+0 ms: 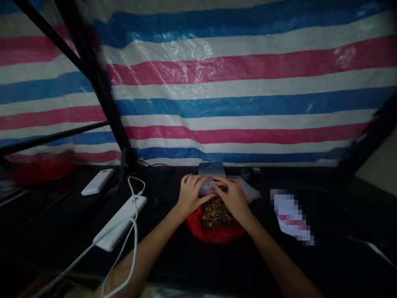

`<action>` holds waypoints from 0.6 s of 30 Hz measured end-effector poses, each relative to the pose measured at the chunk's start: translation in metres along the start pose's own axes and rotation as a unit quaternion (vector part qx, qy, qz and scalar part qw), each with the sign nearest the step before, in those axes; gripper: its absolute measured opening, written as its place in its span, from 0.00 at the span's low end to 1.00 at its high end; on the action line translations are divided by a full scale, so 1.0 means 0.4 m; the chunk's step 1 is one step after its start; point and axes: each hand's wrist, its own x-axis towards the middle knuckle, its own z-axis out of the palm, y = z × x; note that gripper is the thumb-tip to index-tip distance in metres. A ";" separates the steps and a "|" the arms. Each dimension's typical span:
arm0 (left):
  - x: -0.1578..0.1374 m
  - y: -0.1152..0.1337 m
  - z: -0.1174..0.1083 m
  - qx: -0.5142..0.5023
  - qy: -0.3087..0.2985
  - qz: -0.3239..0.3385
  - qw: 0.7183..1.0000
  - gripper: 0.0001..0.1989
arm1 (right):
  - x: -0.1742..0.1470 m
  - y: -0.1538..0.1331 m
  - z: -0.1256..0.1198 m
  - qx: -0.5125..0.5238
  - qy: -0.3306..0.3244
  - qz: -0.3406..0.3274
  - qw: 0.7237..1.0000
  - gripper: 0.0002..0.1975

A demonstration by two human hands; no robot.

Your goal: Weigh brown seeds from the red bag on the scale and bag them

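Observation:
A red plastic bag lies open on the dark table, full of small brown pieces that look like nuts or dried seeds. Just above its far edge, my left hand and my right hand meet over a small clear plastic bag. The fingers of both hands are bent and pinch its edges. What the bag contains is hard to make out. Close behind my hands stands a grey flat object, and more clear plastic bags lie beside my right hand.
A white power strip or power bank with a looped white cable lies left; another white device is behind it. Right lies a blurred-out white packet. A striped tarp and black frame post bound the table.

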 end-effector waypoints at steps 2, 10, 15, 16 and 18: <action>0.003 -0.005 -0.003 -0.004 -0.001 -0.016 1.000 0.24 | 0.003 -0.002 -0.023 -0.051 0.023 0.025 0.998 0.14; 0.057 -0.079 0.048 -0.067 -0.047 -0.075 0.994 0.24 | -0.034 0.021 -0.107 0.070 -0.269 -0.014 0.961 0.18; 0.122 -0.123 0.134 -0.110 -0.044 -0.078 0.990 0.21 | -0.066 0.014 -0.086 0.002 -0.299 -0.066 0.952 0.19; 0.131 -0.129 0.151 -0.119 -0.033 -0.093 0.988 0.21 | -0.069 0.013 -0.079 -0.002 -0.296 -0.064 0.953 0.18; 0.143 -0.143 0.183 -0.135 -0.014 -0.121 0.983 0.20 | -0.070 0.016 -0.069 0.007 -0.289 -0.055 0.956 0.16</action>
